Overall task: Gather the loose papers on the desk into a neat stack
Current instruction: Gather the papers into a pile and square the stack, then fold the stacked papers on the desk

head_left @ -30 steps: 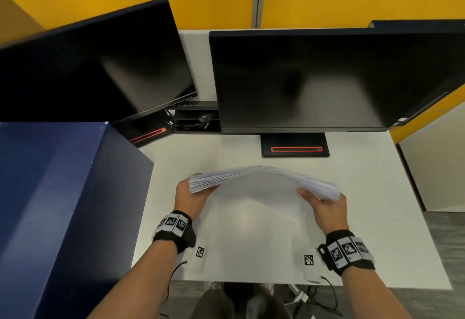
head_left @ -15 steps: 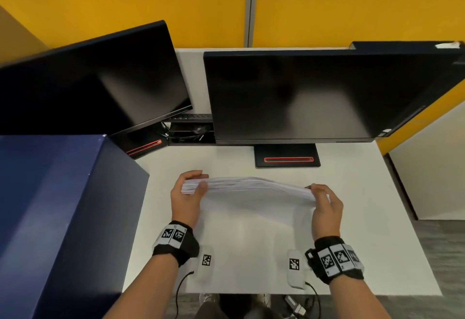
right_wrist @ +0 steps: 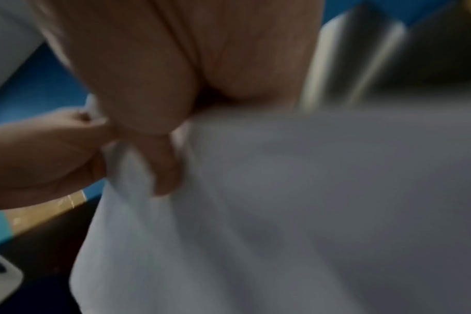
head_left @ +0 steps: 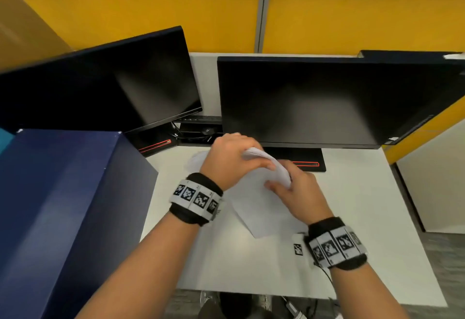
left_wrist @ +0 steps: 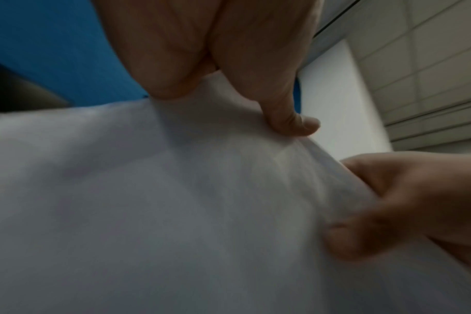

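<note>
Head view: one bundle of white papers (head_left: 261, 190) held up off the white desk (head_left: 364, 218), just in front of the right monitor's base. Sheet count not resolvable; the top edge shows several layered sheets, bent over in a curve.

Left hand (head_left: 226, 160) at 10 o'clock of the bundle, fingers curled over the top edge, thumb against the near face: gripping the papers. Left wrist view confirms the thumb (left_wrist: 291, 119) pressed into the sheet, palm above.

Right hand (head_left: 299, 193) at 3 o'clock of the bundle, touching the left hand's fingertips; its fingers wrap the same edge with the thumb on the near face: also gripping the papers. Right wrist view is blurred; one finger (right_wrist: 167, 170) lies on the paper face.

The bundle's lower corner hangs toward 6 o'clock, over the desk.

Count of other items: two black monitors, left monitor (head_left: 100, 87) at 10 o'clock and right monitor (head_left: 314, 100) at 1 o'clock, both dark. One dark blue box (head_left: 63, 205) at 9 o'clock. Two tagged wristbands, one per wrist.
</note>
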Demonstrator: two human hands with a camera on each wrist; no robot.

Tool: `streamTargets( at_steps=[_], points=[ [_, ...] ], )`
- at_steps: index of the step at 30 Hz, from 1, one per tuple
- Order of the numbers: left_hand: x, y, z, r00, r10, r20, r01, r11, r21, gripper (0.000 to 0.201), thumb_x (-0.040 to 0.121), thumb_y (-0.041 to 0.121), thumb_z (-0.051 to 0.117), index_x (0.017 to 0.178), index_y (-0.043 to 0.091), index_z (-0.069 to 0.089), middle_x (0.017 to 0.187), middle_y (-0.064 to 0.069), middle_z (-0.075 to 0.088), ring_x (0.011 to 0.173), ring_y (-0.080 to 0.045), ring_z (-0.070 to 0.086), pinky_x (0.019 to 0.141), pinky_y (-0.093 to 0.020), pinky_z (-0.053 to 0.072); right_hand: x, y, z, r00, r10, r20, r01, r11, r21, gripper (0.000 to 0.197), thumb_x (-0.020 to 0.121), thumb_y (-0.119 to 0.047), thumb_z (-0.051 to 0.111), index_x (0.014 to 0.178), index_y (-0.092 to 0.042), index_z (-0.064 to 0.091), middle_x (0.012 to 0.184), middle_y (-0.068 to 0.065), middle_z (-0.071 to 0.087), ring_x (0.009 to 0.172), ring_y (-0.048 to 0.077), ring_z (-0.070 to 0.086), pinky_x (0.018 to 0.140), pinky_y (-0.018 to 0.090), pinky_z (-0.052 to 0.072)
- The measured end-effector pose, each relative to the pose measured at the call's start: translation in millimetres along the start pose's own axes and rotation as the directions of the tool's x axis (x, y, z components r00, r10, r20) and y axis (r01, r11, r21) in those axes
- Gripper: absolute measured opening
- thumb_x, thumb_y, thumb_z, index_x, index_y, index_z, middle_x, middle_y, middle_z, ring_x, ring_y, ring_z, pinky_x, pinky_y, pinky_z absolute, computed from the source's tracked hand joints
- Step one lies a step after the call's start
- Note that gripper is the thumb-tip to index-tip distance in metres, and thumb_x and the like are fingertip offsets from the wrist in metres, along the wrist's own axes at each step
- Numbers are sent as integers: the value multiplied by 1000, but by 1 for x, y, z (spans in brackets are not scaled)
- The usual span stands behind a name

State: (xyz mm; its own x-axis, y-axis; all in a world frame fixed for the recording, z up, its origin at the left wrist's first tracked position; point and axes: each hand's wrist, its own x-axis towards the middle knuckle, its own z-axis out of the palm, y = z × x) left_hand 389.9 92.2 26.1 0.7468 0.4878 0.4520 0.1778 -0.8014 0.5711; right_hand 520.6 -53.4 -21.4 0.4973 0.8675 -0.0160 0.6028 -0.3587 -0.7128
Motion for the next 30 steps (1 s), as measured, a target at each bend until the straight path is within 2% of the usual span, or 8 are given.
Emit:
streamTargets(
  at_steps=[4,7,10,13,16,23,27,30],
  points=[
    [-14,-24,-17,976,-178,-122,195,969,150,69,59,61,84,119,32,65,109,16,67,104,-5,54,99,-29,35,2,3,-2,985,95,-144,-53,962,269,8,83,-22,75,90,-27,74,78,-9,74,74,9,69,66,23,51],
    [-46,-60,-24,786,-563,-255,516,825,-230,118,48,45,97,146,26,35,146,10,44,134,-3,39,113,-26,28,-7,14,-10,965,209,-156,-92,832,547,18,80,-12,78,86,-28,72,73,-25,74,68,-7,69,62,10,51],
    [-55,-50,-3,785,-619,8,533,669,-519,73,57,8,95,122,15,63,114,12,72,105,4,64,93,-27,53,-8,19,-7,960,219,-174,-58,765,641,23,80,-1,76,88,-23,72,78,-24,75,74,-7,71,68,10,53],
    [-56,-42,13,822,-568,33,517,721,-462,38,65,5,89,88,30,72,80,36,70,80,17,65,73,-5,48,-7,27,2,970,172,-174,-32,795,606,26,81,-1,75,95,-23,69,80,-31,72,77,-12,68,70,4,49],
    [-67,-49,24,810,-583,58,538,701,-469,31,64,0,89,76,26,75,68,28,71,70,15,65,69,-7,48,-8,44,10,975,174,-140,-56,795,604,31,80,-4,75,99,-27,67,84,-31,72,80,-14,67,72,4,49],
    [-94,-65,78,644,-731,227,733,505,-455,25,80,11,81,91,24,62,75,22,58,57,29,53,59,1,43,-8,98,65,915,402,44,-343,713,612,36,77,-14,82,108,-22,66,104,-7,72,97,8,67,83,21,49],
    [-113,-101,102,573,-786,233,808,494,-320,15,84,29,78,86,18,67,82,0,70,72,-8,65,62,-11,45,0,116,76,873,481,79,-445,721,531,13,82,-18,77,89,-23,67,93,-6,71,89,16,66,77,17,46],
    [-120,-113,112,569,-795,213,811,499,-304,21,88,28,74,93,8,75,88,-3,74,73,-11,64,66,-9,47,5,124,76,880,475,4,-433,798,419,27,82,-23,77,97,0,73,92,7,71,88,22,68,67,9,46]
  ],
)
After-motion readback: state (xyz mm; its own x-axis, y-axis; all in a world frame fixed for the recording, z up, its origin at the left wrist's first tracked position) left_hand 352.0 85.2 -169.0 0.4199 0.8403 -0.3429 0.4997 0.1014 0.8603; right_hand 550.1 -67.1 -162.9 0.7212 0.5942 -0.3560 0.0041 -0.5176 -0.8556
